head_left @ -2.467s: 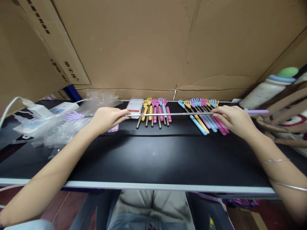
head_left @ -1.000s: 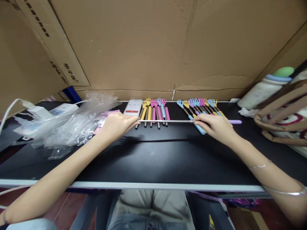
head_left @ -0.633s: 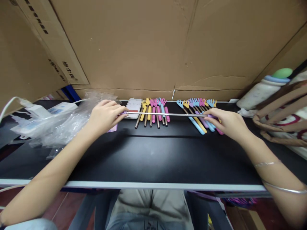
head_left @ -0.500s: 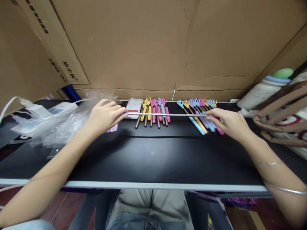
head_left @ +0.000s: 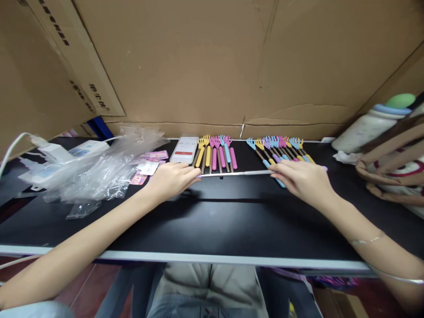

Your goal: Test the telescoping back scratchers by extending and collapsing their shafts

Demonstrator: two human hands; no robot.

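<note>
A telescopic back scratcher stretches level between my two hands above the black table, its thin metal tube drawn out. My left hand is closed around one end, where a bit of lavender shows at the fingertips. Around the other end my right hand is closed, with a lavender tip peeking out beyond it. Behind the tube lies a row of loose claw heads and handles in yellow, pink and blue. Another group of back scratchers lies behind my right hand, which partly hides their handles.
Clear plastic bags cover the left side beside a white power strip. A phone with a timer and some printed cards lie near the back. At right are a white bottle and a bag. Cardboard walls the back.
My hands have come closer together, and the visible tube between them is shorter. The back scratcher has also moved toward me. The printed cards by the phone now show more fully.
</note>
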